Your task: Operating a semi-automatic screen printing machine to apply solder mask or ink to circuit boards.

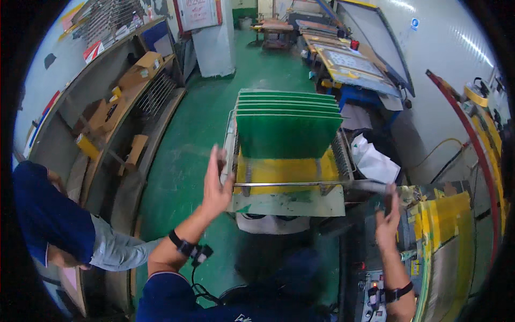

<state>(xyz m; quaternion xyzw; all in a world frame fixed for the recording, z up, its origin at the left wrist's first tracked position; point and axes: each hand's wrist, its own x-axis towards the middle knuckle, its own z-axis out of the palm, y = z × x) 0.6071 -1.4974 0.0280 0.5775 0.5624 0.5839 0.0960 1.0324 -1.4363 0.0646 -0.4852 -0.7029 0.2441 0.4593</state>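
Observation:
In front of me stands a wire rack (347, 163) that holds several flat green panels (289, 137) upright, one behind another. My left hand (216, 185) is at the rack's near left corner, fingers pointing up and thumb apart, with nothing seen in it. I cannot tell whether it touches the frame. Past the rack's near right corner, my right hand (388, 222) is raised with its fingers and thumb apart, also holding nothing I can see. Across the rack's near side runs a thin metal bar (289, 184). Yellow sheeting (284, 173) lies in the rack's bottom.
A yellow-edged screen frame (448, 236) lies on a bench right of me. White crumpled sheets (373, 161) lie beyond my right hand. Shelves (126, 115) with cardboard line the left wall. Another person (53, 214) bends at the left. Worktables (348, 59) stand farther back.

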